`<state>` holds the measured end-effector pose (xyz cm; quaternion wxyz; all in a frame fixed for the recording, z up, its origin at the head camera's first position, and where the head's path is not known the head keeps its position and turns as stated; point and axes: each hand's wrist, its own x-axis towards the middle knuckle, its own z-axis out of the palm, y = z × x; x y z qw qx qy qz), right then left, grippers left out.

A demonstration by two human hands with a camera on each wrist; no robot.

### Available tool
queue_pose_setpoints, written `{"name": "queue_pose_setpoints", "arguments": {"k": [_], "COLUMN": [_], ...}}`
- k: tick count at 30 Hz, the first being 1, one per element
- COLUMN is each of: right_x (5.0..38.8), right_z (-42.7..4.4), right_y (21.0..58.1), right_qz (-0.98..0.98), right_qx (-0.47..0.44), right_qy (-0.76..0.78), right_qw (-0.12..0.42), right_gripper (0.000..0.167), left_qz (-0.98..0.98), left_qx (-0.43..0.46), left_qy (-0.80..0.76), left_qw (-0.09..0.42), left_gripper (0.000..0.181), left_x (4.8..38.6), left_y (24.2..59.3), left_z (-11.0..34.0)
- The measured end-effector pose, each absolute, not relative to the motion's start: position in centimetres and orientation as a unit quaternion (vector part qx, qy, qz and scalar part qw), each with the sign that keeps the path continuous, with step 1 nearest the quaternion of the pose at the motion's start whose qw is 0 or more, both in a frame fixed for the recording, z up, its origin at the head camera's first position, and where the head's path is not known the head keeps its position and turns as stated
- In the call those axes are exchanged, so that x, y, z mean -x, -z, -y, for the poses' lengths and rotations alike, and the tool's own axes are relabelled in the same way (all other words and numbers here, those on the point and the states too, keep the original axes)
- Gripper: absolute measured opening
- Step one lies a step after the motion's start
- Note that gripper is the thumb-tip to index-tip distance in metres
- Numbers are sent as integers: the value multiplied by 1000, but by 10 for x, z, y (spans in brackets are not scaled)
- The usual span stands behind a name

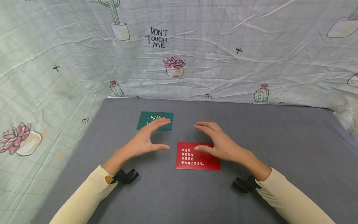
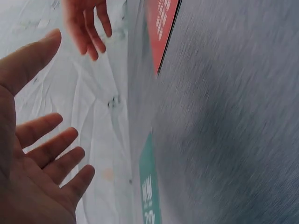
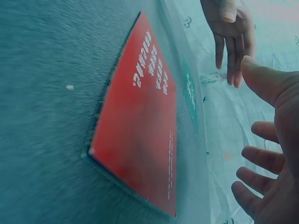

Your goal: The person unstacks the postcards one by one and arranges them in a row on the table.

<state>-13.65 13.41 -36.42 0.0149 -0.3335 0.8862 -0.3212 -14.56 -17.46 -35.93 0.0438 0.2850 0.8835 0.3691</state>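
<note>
We see two hands hovering over a grey worktop, palms roughly facing each other. Left hand: fingers extended, thumb spread, gripping nothing; nearest the green card, partly covering it in the head view. Right hand: same loose spread, gripping nothing, above the red card, apart from it per the right wrist view. Both cards lie flat; we have red nearer the person, white text up, green farther back and left. Behind: printed cactus cloth. Pale sleeves, black wrist devices.
</note>
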Motion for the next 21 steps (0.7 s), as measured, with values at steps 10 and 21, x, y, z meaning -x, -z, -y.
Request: {"name": "queue_pose_setpoints", "arguments": {"k": [10,21], "right_x": [111,98], "right_z": [-154,-164], "right_y": [375,387], "right_qz": [-889,-895], "right_qx": [331,323], "right_qy": [315,307], "right_qw": [3,12], "right_gripper": [73,74], "left_qz": [-875,-869], "left_qx": [-302,-297], "left_qy": [-374,-385], "left_qw": [57,91], "left_gripper": [81,81], "left_x": [123,113], "left_y": [374,392], "left_z": [158,145]}}
